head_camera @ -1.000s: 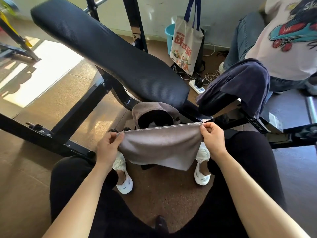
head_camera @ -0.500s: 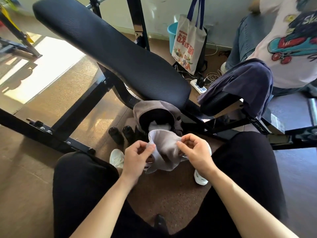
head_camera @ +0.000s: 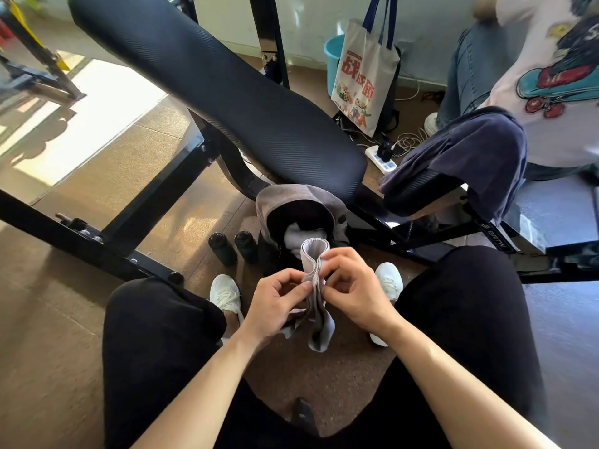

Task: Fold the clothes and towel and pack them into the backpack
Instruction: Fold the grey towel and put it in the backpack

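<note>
Towel (head_camera: 316, 306) isn't stretched wide anymore: left hand (head_camera: 278, 303) and right hand (head_camera: 353, 286) now pinch its corners together (half fold, hanging below them). Backpack (head_camera: 301, 202) gapes just beyond, so packing looks close.

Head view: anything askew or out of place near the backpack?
Nothing spilled or damaged. The grey towel, pinched by the left hand and right hand, hangs doubled with uneven bottom corners. A dark blue garment lies draped, unfolded, over the black seat pad. The open grey backpack sits on the floor.
</note>
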### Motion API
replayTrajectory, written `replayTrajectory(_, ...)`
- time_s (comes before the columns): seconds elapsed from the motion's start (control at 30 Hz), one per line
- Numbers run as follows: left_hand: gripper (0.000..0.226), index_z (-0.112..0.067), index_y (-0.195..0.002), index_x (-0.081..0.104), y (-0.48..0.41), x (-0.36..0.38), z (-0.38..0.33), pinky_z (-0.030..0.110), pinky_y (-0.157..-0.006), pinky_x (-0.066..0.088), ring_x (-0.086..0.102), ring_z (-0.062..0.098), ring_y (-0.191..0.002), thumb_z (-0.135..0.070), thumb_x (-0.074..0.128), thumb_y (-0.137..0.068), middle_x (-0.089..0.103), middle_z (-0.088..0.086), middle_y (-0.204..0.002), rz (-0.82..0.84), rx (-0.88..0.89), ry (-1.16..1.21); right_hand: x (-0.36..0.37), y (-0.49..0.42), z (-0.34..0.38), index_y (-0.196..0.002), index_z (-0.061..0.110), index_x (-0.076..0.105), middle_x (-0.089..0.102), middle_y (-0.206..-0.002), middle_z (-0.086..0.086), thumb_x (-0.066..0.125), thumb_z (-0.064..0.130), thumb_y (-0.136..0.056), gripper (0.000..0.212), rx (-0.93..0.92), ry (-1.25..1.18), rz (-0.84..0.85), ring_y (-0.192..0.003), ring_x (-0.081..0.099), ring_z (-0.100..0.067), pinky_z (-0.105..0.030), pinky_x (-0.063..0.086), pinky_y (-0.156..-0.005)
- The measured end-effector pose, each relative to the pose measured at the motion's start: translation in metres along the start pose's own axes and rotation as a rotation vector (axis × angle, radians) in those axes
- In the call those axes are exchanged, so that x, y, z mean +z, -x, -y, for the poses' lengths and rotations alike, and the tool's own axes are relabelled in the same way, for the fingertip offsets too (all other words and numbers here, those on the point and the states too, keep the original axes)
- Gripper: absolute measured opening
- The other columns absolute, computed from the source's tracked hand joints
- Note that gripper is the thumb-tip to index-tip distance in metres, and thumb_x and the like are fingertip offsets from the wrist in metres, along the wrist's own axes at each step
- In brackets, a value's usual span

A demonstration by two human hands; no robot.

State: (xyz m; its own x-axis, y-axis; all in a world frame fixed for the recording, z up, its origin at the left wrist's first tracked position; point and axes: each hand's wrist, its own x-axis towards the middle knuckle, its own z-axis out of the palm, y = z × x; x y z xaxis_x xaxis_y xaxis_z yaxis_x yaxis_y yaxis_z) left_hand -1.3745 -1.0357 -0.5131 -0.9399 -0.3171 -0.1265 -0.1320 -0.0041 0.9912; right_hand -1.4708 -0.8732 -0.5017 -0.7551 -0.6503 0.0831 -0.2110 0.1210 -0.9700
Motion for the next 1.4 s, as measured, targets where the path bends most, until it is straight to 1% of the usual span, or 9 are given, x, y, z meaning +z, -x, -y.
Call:
replayTrajectory(0.1, 0.01, -0.001, -0.101, 0.074, -0.001, 0.0, -0.001, 0.036, -0.078, 0.061, 0.074, 0.025, -0.081, -0.005, 0.07, -0.093, 0.077, 0.013, -0.088, 0.016, 0.006, -0.027, -0.004, -0.003, 0.003, -0.126, 0.02, 0.061, 0.045, -0.147, 0.012, 0.072, -0.005, -0.079, 0.054, -0.103, 0.174, 0.042, -0.103, 0.063, 0.0, -0.025, 0.054, -0.083)
replayTrajectory(0.17, 0.009, -0.003, -0.1, 0.075, -0.001, 0.001, -0.001, 0.034, -0.075, 0.061, 0.075, 0.022, -0.078, -0.006, 0.072, -0.092, 0.077, 0.01, -0.086, 0.014, 0.016, -0.036, -0.004, -0.003, -0.001, -0.135, 0.02, 0.06, 0.055, -0.14, 0.01, 0.067, -0.006, -0.079, 0.062, -0.127, 0.245, 0.103, -0.119, 0.057, 0.003, -0.02, 0.048, -0.094)
replayTrajectory(0.33, 0.012, -0.007, -0.103, 0.077, -0.004, -0.002, 0.001, 0.031, -0.077, 0.06, 0.075, 0.02, -0.083, -0.005, 0.072, -0.092, 0.078, 0.01, -0.091, 0.095, 0.012, -0.048, -0.006, -0.004, -0.004, -0.1, 0.018, 0.073, 0.065, -0.091, 0.009, 0.064, 0.011, -0.076, 0.027, -0.04, 0.256, 0.086, -0.083, 0.062, -0.007, -0.018, 0.045, -0.071)
replayTrajectory(0.47, 0.024, -0.011, -0.097, 0.075, -0.014, -0.012, 0.006, 0.029, -0.08, 0.056, 0.07, 0.017, -0.089, -0.004, 0.059, -0.081, 0.076, 0.008, -0.093, 0.159, -0.008, -0.112, -0.018, -0.008, 0.005, -0.085, 0.02, 0.064, 0.064, -0.093, 0.001, 0.059, 0.005, -0.072, 0.021, 0.027, 0.128, 0.008, -0.073, 0.065, -0.026, -0.049, 0.055, -0.06)
replayTrajectory(0.6, 0.011, -0.022, -0.082, 0.067, -0.02, -0.018, 0.029, 0.031, -0.069, 0.053, 0.065, 0.012, -0.077, -0.023, 0.071, -0.072, 0.07, 0.004, -0.086, 0.075, -0.02, -0.251, -0.036, -0.013, 0.022, -0.087, 0.006, 0.065, 0.07, -0.1, -0.013, 0.052, -0.017, -0.078, 0.027, 0.099, -0.013, -0.05, -0.056, 0.069, -0.033, -0.037, 0.052, -0.047)
replayTrajectory(0.73, 0.033, -0.026, -0.111, 0.067, -0.023, -0.006, 0.042, 0.042, -0.092, 0.058, 0.067, 0.01, -0.103, -0.023, 0.078, -0.08, 0.07, -0.008, -0.107, 0.097, 0.015, -0.299, -0.049, -0.015, 0.029, -0.087, 0.005, 0.065, 0.071, -0.088, -0.018, 0.051, -0.018, -0.077, 0.028, 0.06, -0.034, -0.091, -0.062, 0.071, -0.031, -0.029, 0.051, -0.052)
replayTrajectory(0.97, 0.056, -0.022, -0.128, 0.061, -0.04, 0.027, 0.042, 0.023, -0.098, 0.049, 0.057, 0.009, -0.116, -0.04, 0.072, -0.075, 0.059, -0.009, -0.122, -0.133, 0.28, -0.462, -0.063, -0.016, 0.046, -0.09, 0.002, 0.066, 0.071, -0.082, -0.013, 0.051, -0.021, -0.077, 0.031, 0.006, -0.024, -0.122, -0.065, 0.073, -0.025, -0.025, 0.052, -0.057)
replayTrajectory(1.13, 0.029, -0.025, -0.114, 0.067, -0.05, 0.043, 0.051, 0.031, -0.089, 0.051, 0.059, 0.009, -0.102, -0.027, 0.068, -0.086, 0.066, -0.01, -0.107, -0.087, 0.295, -0.505, -0.071, -0.015, 0.055, -0.089, 0.004, 0.067, 0.066, -0.089, -0.014, 0.053, -0.016, -0.076, 0.028, -0.037, 0.006, -0.122, -0.074, 0.072, -0.027, -0.031, 0.055, -0.064)
replayTrajectory(1.4, 0.023, -0.022, -0.087, 0.066, -0.042, 0.041, 0.089, 0.042, -0.071, 0.051, 0.067, 0.032, -0.087, -0.039, 0.056, -0.076, 0.071, 0.005, -0.082, 0.017, -0.069, -0.833, -0.073, -0.022, 0.051, -0.086, -0.006, 0.063, 0.057, -0.091, -0.03, 0.051, -0.015, -0.073, 0.02, -0.072, -0.068, -0.229, -0.076, 0.059, -0.038, -0.04, 0.052, -0.068)
